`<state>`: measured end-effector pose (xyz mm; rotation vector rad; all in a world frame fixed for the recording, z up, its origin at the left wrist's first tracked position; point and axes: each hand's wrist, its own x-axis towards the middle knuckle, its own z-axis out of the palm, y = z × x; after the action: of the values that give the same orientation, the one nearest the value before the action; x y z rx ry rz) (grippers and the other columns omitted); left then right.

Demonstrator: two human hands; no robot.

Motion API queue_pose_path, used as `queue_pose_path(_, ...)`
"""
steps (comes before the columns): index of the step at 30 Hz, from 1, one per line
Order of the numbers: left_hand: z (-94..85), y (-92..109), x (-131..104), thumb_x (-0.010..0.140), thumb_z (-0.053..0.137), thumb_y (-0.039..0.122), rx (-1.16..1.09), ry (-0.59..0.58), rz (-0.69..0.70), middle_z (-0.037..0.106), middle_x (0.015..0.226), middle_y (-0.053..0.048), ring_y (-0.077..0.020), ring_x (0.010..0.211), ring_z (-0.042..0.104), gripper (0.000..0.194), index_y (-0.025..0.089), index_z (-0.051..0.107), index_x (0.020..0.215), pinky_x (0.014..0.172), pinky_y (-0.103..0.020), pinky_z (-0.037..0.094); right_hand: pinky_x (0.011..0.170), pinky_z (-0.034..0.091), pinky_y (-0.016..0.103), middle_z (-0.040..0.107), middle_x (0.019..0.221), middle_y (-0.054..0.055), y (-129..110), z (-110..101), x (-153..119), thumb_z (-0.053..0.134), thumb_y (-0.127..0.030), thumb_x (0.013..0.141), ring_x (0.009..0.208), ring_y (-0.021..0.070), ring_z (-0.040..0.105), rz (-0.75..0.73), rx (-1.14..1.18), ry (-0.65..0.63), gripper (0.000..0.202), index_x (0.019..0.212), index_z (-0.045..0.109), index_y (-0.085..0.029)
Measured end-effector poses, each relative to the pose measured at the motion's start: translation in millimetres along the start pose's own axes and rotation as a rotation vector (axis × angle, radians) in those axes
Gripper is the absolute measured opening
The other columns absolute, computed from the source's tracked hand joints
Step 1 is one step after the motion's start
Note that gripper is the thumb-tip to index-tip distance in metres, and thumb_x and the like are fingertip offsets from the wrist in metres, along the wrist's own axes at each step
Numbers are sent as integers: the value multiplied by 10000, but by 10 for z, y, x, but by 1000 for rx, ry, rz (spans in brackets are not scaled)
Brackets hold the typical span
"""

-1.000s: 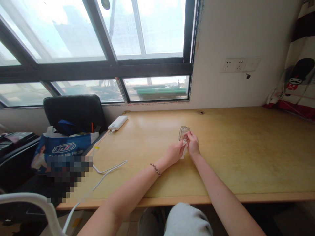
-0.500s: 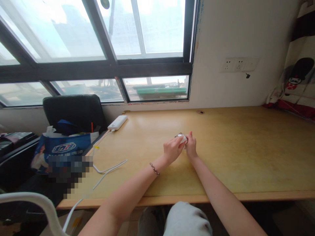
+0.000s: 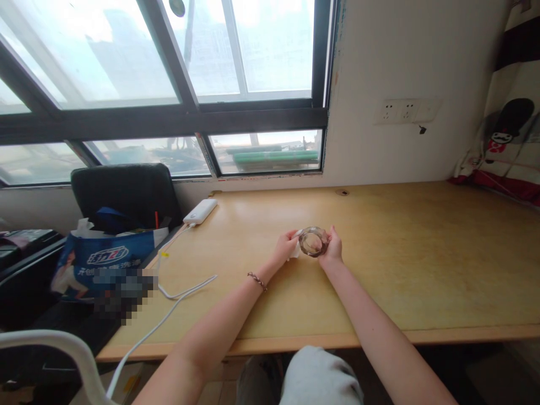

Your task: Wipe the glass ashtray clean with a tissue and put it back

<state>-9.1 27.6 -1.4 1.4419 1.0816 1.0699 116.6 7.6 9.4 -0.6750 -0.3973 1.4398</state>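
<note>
Clear, brown-tinted round glass sat just above the pale wooden desk, pinched at its right rim by the closed fingers of your right hand, its open mouth turned toward you. Half a second earlier your left hand had covered it; now that hand had drawn back to the left rim, fingers closed on a white tissue. That left the inside bared to view, the white power bank well apart.

A long pale wooden desk runs under a dark-framed window. At its far left lies a white oblong power bank, its white cable trailing near. Left of the desk, a black chair holds a blue printed bag. White wall sockets sit far right.
</note>
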Motion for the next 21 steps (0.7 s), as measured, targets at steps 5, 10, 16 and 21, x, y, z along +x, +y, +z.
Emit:
queue_pose_path(5,102,-51,-54,707,446,257,245,-68,189,471,541,30,-75,509,398,203,115,590,721,472,-174,304,365,303,241,238,335,-73,-42,-62,75,316,-431,833,300,84,236,-23,96,-83,452,445,244,-210)
queue_pose_path(10,137,-77,-115,749,434,328,400,-163,256,417,514,38,-72,505,356,267,119,554,635,467,-178,262,401,350,252,311,354,-59,-52,-108,129,319,-399,835,339,100,323,11,215,21,426,457,282,-206)
queue_pose_path(16,109,-47,-64,769,410,415,241,21,176,399,529,34,-75,502,359,324,133,495,633,455,-183,256,391,337,241,324,368,-52,-48,-98,113,296,-333,849,346,97,325,69,308,38,406,467,304,-196)
queue_pose_path(21,104,2,-71,780,383,462,143,48,193,365,518,34,-73,491,334,373,146,437,590,455,-192,266,348,234,210,181,354,-67,-44,-76,56,309,-305,832,324,69,174,131,341,-89,423,444,186,-191)
